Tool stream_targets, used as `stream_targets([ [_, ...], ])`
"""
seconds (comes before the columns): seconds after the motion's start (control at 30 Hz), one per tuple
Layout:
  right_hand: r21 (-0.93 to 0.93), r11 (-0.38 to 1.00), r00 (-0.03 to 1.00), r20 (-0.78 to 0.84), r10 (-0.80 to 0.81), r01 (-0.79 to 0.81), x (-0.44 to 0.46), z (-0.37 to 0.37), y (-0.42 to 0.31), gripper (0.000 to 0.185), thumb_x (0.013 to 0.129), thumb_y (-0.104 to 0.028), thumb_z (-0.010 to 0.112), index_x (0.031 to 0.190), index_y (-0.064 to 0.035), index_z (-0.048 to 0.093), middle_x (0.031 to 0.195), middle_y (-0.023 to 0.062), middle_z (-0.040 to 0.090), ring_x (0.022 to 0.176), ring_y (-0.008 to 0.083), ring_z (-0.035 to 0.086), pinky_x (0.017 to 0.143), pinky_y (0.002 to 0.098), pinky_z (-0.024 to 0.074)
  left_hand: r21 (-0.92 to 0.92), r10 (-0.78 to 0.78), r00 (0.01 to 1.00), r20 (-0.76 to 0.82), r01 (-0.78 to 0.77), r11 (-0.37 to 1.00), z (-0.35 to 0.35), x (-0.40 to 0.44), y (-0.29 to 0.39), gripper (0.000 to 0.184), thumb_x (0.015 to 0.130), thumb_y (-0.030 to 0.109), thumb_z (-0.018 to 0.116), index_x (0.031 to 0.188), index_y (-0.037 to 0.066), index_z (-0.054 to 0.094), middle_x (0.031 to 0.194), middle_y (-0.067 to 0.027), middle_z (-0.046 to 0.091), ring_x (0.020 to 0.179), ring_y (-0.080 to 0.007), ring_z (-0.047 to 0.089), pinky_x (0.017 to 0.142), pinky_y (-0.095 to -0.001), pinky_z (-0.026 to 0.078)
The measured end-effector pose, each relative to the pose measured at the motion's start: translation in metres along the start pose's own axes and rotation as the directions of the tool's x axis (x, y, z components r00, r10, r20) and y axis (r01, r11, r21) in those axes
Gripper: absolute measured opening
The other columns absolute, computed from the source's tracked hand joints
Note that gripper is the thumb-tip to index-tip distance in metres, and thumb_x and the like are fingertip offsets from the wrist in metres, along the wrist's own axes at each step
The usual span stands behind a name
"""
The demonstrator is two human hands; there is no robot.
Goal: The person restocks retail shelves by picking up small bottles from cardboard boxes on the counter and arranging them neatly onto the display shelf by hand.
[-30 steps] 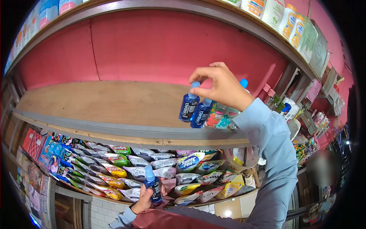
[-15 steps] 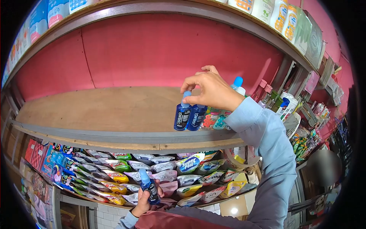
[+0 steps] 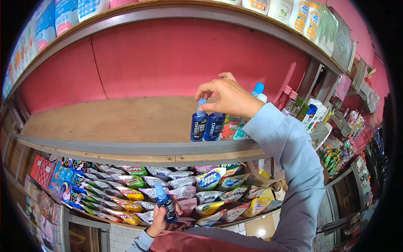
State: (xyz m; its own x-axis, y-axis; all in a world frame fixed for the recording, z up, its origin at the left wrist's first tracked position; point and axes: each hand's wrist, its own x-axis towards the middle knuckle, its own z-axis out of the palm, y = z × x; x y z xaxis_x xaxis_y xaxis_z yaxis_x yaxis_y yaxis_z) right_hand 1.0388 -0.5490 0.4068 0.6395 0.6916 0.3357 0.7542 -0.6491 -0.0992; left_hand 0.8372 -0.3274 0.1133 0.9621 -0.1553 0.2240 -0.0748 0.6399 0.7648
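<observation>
Casablanca bottle [image 3: 198, 128] stands upright beside twin [image 3: 215, 128], right hand [image 3: 233, 97] pinching cap [image 3: 202, 102], likely for steadiness; left hand [image 3: 158, 222] clasps third bottle [image 3: 170, 211].

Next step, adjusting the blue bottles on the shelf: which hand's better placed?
Right, I'd say. The right hand is up at the shelf, pinching the cap of the leftmost blue bottle there. The left hand is well below, occupied with a third blue bottle.
</observation>
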Motion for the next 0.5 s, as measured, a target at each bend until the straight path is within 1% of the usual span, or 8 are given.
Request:
stream_targets([
  [0.1,-0.002,1.000,0.999,0.020,0.027,-0.027,0.000,-0.003,-0.002,0.029,0.075,-0.031,0.071,0.096,-0.0119,0.066,0.086,0.0061,0.067,0.090,0.0202,0.062,0.106,0.0484,0.0198,0.040,0.010,1.000,0.021,-0.011,0.999,0.004,0.003,0.004,0.075,0.083,0.056,0.059,0.124,-0.006,0.043,0.081,-0.0120,0.058,0.075,-0.0208,0.057,0.071,-0.0323,0.047],
  [0.17,-0.084,0.989,0.960,-0.240,-0.142,0.125,-0.002,-0.004,-0.003,0.031,0.076,-0.032,0.070,0.098,-0.0100,0.067,0.087,0.0078,0.068,0.087,0.0209,0.063,0.096,0.0414,0.0309,0.057,0.012,0.998,0.058,-0.015,0.998,0.005,0.008,0.007,0.077,0.083,0.057,0.058,0.125,-0.006,0.042,0.081,-0.0119,0.058,0.075,-0.0205,0.057,0.070,-0.0319,0.047],
  [0.2,-0.136,0.972,0.906,-0.356,-0.230,0.193,-0.003,-0.005,-0.007,0.033,0.076,-0.033,0.070,0.099,-0.0090,0.068,0.088,0.0086,0.069,0.085,0.0213,0.063,0.091,0.0379,0.0365,0.109,0.004,0.998,0.056,-0.011,0.994,0.009,0.012,0.013,0.075,0.082,0.061,0.056,0.124,-0.001,0.045,0.079,-0.0105,0.058,0.072,-0.0207,0.058,0.064,-0.0304,0.048],
  [0.3,0.388,0.902,0.973,-0.202,-0.116,0.188,-0.007,-0.022,-0.044,0.039,0.078,-0.035,0.070,0.105,-0.0067,0.066,0.093,0.0105,0.069,0.089,0.0198,0.064,0.079,0.0347,0.0456,0.182,-0.005,0.989,0.145,-0.022,0.983,0.019,0.028,0.027,0.082,0.083,0.070,0.044,0.126,0.000,0.045,0.077,-0.0100,0.057,0.068,-0.0189,0.057,0.062,-0.0287,0.046],
  [0.33,0.496,0.832,0.969,-0.139,-0.204,0.247,-0.010,-0.019,-0.055,0.038,0.080,-0.031,0.070,0.108,-0.0049,0.065,0.095,0.0100,0.069,0.089,0.0173,0.064,0.067,0.0297,0.0481,0.190,-0.004,0.982,0.188,-0.032,0.981,0.027,0.035,0.034,0.084,0.083,0.071,0.041,0.126,0.000,0.045,0.076,-0.0099,0.057,0.067,-0.0184,0.057,0.062,-0.0284,0.046],
  [0.37,0.608,0.739,0.952,-0.107,-0.288,0.292,-0.014,-0.011,-0.066,0.034,0.082,-0.027,0.068,0.107,-0.0042,0.065,0.088,0.0079,0.069,0.081,0.0147,0.065,0.066,0.0280,0.0483,0.197,-0.003,0.973,0.233,-0.044,0.979,0.036,0.043,0.043,0.085,0.083,0.073,0.038,0.127,0.000,0.044,0.076,-0.0099,0.057,0.066,-0.0180,0.056,0.061,-0.0282,0.046],
  [0.43,0.611,0.787,0.939,0.214,-0.269,0.086,-0.028,-0.020,-0.095,0.028,0.083,-0.023,0.067,0.103,-0.0031,0.065,0.080,0.0062,0.067,0.071,0.0117,0.064,0.063,0.0274,0.0496,0.258,0.001,0.952,0.305,-0.083,0.963,0.057,0.059,0.063,0.090,0.081,0.074,0.038,0.128,-0.002,0.042,0.076,-0.0096,0.058,0.065,-0.0166,0.056,0.061,-0.0273,0.046],
  [0.5,0.644,0.763,0.925,0.259,-0.278,0.049,-0.030,-0.026,-0.105,0.024,0.084,-0.014,0.067,0.103,-0.0007,0.064,0.082,0.0054,0.068,0.072,0.0098,0.064,0.067,0.0244,0.0506,0.232,0.021,0.940,0.339,-0.106,0.967,0.070,0.074,0.076,0.091,0.080,0.074,0.042,0.126,-0.004,0.042,0.077,-0.0101,0.059,0.066,-0.0162,0.057,0.060,-0.0263,0.046],
])
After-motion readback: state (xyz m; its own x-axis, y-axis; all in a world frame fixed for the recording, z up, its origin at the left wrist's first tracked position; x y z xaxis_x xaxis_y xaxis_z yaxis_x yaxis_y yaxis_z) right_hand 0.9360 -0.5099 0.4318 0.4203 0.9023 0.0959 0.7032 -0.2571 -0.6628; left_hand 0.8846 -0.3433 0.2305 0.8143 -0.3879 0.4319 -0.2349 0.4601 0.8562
